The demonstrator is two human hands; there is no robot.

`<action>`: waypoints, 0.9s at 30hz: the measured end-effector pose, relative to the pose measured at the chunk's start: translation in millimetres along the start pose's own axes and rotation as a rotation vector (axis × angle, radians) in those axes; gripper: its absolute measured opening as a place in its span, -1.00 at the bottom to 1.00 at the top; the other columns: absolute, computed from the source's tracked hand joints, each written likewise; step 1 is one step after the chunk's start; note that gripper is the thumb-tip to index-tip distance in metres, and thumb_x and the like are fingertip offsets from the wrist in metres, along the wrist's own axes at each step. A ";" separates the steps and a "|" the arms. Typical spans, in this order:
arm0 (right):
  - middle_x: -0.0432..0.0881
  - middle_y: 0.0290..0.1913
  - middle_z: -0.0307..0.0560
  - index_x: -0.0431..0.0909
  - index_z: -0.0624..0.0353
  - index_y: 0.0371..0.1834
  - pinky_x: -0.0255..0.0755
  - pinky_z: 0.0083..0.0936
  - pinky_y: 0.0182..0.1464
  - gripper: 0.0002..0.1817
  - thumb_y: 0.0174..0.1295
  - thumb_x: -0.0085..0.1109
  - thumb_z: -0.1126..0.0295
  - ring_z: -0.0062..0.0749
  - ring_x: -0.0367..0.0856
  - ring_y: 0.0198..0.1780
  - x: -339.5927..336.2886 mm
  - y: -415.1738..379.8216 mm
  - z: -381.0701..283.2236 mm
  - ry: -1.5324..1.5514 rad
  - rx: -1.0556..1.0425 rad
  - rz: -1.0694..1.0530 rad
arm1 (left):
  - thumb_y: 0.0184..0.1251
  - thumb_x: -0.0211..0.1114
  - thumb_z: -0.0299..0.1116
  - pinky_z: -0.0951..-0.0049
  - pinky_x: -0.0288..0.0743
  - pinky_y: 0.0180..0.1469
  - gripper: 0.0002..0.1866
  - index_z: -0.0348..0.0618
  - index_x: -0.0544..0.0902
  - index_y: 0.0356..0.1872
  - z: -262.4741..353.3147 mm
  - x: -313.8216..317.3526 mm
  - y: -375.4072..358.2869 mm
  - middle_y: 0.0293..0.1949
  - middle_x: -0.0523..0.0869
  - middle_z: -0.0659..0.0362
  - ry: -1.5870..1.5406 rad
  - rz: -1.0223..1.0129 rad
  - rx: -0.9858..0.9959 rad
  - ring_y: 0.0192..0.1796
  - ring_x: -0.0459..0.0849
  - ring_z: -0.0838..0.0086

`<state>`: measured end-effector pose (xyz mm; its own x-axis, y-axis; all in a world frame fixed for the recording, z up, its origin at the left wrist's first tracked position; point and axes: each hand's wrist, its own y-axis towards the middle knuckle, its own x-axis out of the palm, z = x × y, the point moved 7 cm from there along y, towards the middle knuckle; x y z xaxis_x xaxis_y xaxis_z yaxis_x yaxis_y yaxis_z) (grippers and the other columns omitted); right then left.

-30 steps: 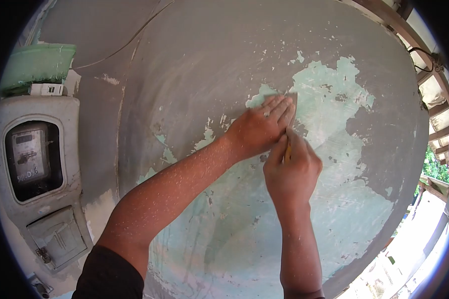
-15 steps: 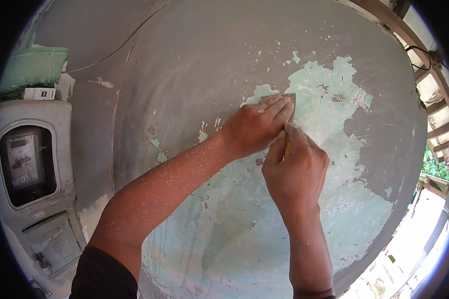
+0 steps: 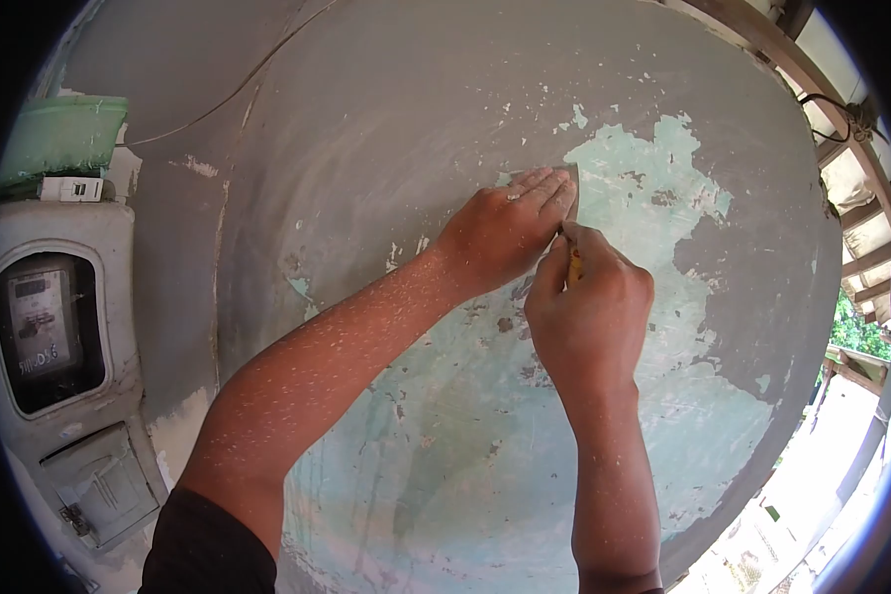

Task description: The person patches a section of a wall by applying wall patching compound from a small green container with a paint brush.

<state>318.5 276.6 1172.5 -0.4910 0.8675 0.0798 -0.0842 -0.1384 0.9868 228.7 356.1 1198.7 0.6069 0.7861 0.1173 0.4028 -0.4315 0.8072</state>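
Both hands are at a grey wall (image 3: 396,119) whose coating is chipped away over a large pale green patch (image 3: 465,436). My right hand (image 3: 594,297) is closed round the yellowish handle of a scraper (image 3: 573,269). The scraper's thin blade lies against the wall, its edge showing just right of my left fingertips. My left hand (image 3: 510,228) lies with fingers stretched and close together on the blade, pressing it to the wall. Most of the blade is hidden under those fingers. Pale flecks cover my left forearm.
At the left an electric meter (image 3: 45,322) sits in a grey box, with a small hatch (image 3: 99,485) below. A green container (image 3: 64,139) and a white switch (image 3: 71,188) are above it. A thin cable (image 3: 252,74) crosses the wall. Wooden roof beams (image 3: 762,45) are at the upper right.
Both hands and the scraper have moved slightly up the wall, over the small green patch at my left fingertips. The camera view has shifted a little.
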 end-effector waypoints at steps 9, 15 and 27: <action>0.72 -0.47 0.16 0.71 0.35 -0.39 0.61 -0.18 -0.40 -0.84 0.22 0.19 0.49 0.04 0.72 -0.48 -11.5 45.3 -33.5 -0.006 -0.061 -0.076 | 0.34 0.25 -0.48 0.13 0.73 -0.14 -0.86 -0.14 0.62 -0.11 -31.2 -12.6 13.3 -0.15 0.78 0.03 -0.129 -0.268 -0.163 -0.16 0.81 0.10; 0.75 -0.41 0.13 0.73 0.30 -0.36 0.65 -0.08 -0.33 -0.83 0.21 0.12 0.52 0.11 0.74 -0.44 -2.7 21.3 -21.1 0.097 -0.176 -0.318 | 0.36 0.22 -0.51 0.19 0.72 0.13 -0.62 -0.24 0.58 0.19 4.7 -36.3 -30.4 0.19 0.70 -0.04 0.055 -0.116 -0.245 0.25 0.69 0.11; 0.68 -0.41 -0.01 0.70 0.24 -0.03 0.60 -0.19 -0.43 -0.77 0.31 0.15 0.45 -0.06 0.71 -0.50 -4.2 -22.2 -3.7 -0.133 -0.274 -0.374 | 0.46 0.15 -0.42 0.20 0.67 0.27 -0.46 -0.43 0.45 0.42 49.2 -12.8 -53.7 0.39 0.55 -0.24 0.059 -0.086 -0.449 0.46 0.55 0.02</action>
<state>319.2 274.3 1149.7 -0.2693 0.9330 -0.2388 -0.4677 0.0901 0.8793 233.0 347.5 1125.4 0.5392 0.8399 0.0616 0.1052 -0.1397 0.9846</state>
